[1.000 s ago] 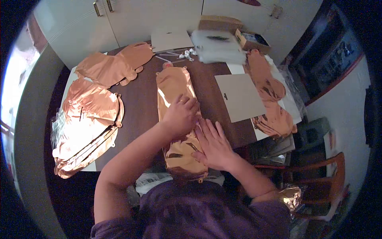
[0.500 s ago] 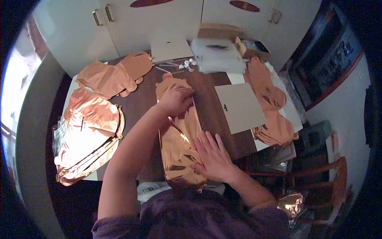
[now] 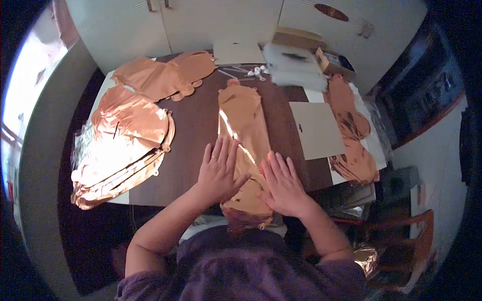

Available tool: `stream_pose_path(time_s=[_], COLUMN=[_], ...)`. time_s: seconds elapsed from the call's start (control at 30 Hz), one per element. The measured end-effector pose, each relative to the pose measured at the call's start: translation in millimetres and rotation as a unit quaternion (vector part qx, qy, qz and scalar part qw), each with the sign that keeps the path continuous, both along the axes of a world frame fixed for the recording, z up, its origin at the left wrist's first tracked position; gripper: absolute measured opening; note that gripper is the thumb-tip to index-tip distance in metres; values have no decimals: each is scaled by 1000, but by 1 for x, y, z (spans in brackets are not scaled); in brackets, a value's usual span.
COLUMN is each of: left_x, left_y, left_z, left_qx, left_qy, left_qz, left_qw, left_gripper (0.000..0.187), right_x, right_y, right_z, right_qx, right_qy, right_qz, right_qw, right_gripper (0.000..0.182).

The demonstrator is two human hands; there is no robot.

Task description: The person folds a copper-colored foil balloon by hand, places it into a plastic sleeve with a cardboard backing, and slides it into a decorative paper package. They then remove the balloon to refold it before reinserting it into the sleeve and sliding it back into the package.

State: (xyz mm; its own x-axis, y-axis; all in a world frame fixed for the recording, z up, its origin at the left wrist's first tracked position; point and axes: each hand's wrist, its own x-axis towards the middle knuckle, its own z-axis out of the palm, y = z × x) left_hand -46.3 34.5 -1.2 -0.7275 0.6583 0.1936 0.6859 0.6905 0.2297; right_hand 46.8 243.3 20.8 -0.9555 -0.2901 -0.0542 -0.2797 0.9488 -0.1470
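Note:
A long rose-gold foil piece (image 3: 243, 113) lies folded lengthwise on the dark table (image 3: 193, 128) in front of me, its lower end at the near edge. My left hand (image 3: 219, 168) rests flat on its left side, fingers spread, a ring on one finger. Against the right side lies my right hand (image 3: 283, 183), its fingers stretched out too. Neither hand grips anything. To the right of the foil is a cream card (image 3: 318, 130) with a small slot.
Foil stacks lie at the left (image 3: 130, 115), back left (image 3: 165, 78) and right (image 3: 349, 115). White small parts (image 3: 258, 71), a clear plastic bag pile (image 3: 293, 65) and an open box (image 3: 336, 62) are at the back. A wooden chair (image 3: 401, 220) stands lower right.
My left hand has come down from the foil's upper part to its lower left side and opened out flat. My right hand stays on the right side. The camera view has shifted.

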Motion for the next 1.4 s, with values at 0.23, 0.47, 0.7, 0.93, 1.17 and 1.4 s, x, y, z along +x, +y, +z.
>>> stream_pose_path(time_s=[0.23, 0.47, 0.7, 0.93, 1.17, 1.4], left_x=[0, -3, -16, -18, -23, -39], left_y=[-1, 1, -3, -2, -3, -17], left_z=[-8, -3, 18, 18, 16, 11], left_qx=[22, 22, 89, 76, 59, 268], left_qy=[28, 14, -30, 61, 77, -185], left_qz=[5, 6, 7, -24, -35, 27], left_qw=[999, 1000, 996, 995, 995, 945], left_gripper=[87, 90, 74, 63, 71, 69], right_x=[-6, -39, -58, 31, 99, 11], right_y=[12, 23, 125, 65, 100, 124], right_z=[6, 56, 52, 40, 7, 91], right_qx=[-71, -190, -78, 14, -23, -298], right_qy=[3, -140, -5, -5, 230, 375], right_qz=[5, -73, -200, -77, -95, -208], right_qw=[997, 969, 977, 997, 968, 853], right_gripper=[79, 59, 77, 89, 37, 25])
